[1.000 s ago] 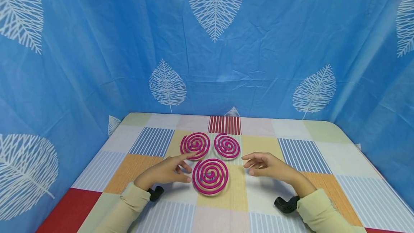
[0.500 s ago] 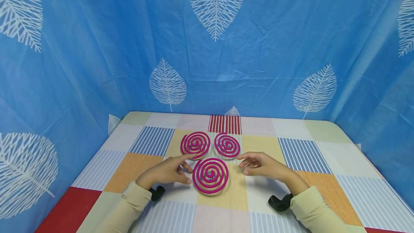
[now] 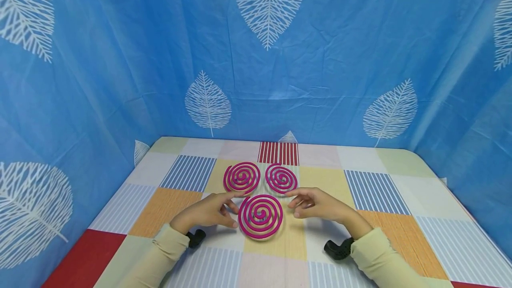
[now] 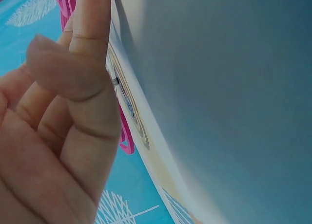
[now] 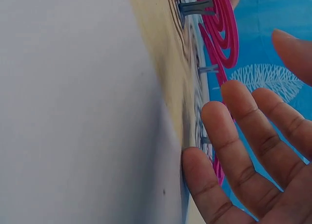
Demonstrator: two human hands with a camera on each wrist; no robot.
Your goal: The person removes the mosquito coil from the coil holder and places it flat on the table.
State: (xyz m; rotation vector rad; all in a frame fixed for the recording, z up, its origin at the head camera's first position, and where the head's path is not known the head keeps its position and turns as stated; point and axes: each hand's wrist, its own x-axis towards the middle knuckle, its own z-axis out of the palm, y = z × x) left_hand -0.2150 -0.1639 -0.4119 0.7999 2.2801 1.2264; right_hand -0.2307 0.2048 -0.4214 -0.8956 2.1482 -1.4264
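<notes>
Three magenta mosquito coils are set out on the table: a front coil (image 3: 261, 215), a back-left coil (image 3: 242, 177) and a back-right coil (image 3: 282, 179). In the right wrist view, a coil (image 5: 231, 34) sits raised on a small grey metal stand (image 5: 197, 8). My left hand (image 3: 208, 210) hovers left of the front coil, index finger extended, its tip overlapping the back-left coil's near edge. On the other side, my right hand (image 3: 322, 204) hovers with fingers loosely bent, index tip at the back-right coil's near edge. Neither hand holds anything.
A patchwork-print cloth (image 3: 276, 270) covers the table. Blue curtains (image 3: 320, 66) with white leaf prints enclose the back and both sides. A black wrist device (image 3: 338, 250) hangs under the right wrist, and another device (image 3: 197, 238) under the left.
My right hand has moved left, closer to the coils. The left hand stays almost where it was, shifting very slightly right. The coils have not moved.
</notes>
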